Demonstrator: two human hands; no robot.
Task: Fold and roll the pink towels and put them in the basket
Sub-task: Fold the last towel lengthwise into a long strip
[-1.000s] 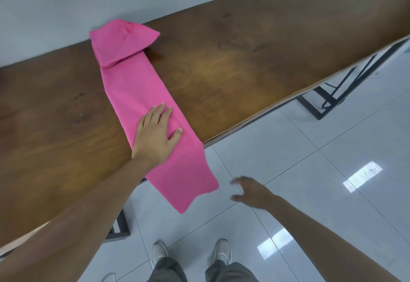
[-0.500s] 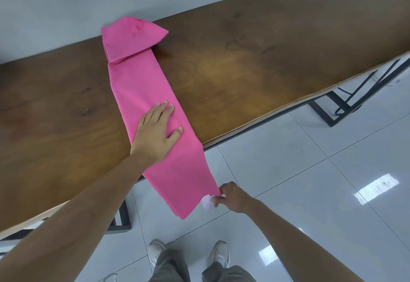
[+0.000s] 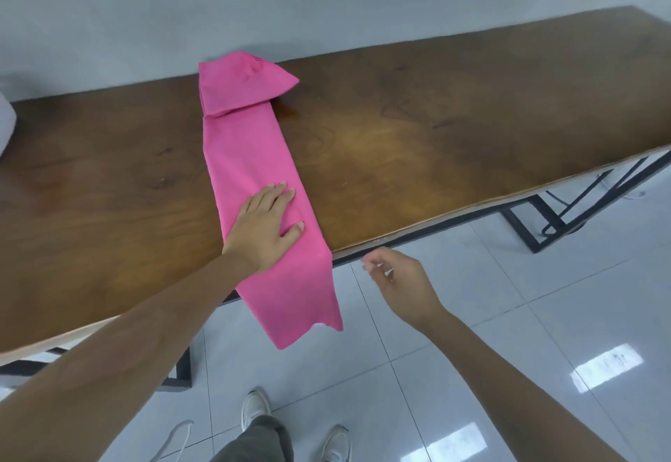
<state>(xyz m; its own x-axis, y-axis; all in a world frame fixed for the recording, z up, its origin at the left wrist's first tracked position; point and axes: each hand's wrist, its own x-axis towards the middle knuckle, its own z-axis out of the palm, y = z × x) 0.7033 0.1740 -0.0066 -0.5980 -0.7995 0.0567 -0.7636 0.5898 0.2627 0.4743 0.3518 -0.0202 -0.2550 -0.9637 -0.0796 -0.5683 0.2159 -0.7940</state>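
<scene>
On table, left hand atop towel.

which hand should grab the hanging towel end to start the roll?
Right. The right hand is free, beside the towel end hanging off the table; the left hand presses the towel flat.

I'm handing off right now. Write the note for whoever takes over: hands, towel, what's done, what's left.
Left hand: flat, fingers straight, pressing the pink towel to the wooden table.
Right hand: in the air off the table's front edge, beside the towel's hanging end, holding nothing; fingers blurred.
Towel: folded into a long strip across the table, far end folded back on itself, near end hanging over the front edge.
Done: lengthwise folding.
Left: roll the strip, put it in the basket. No basket is in view.
</scene>
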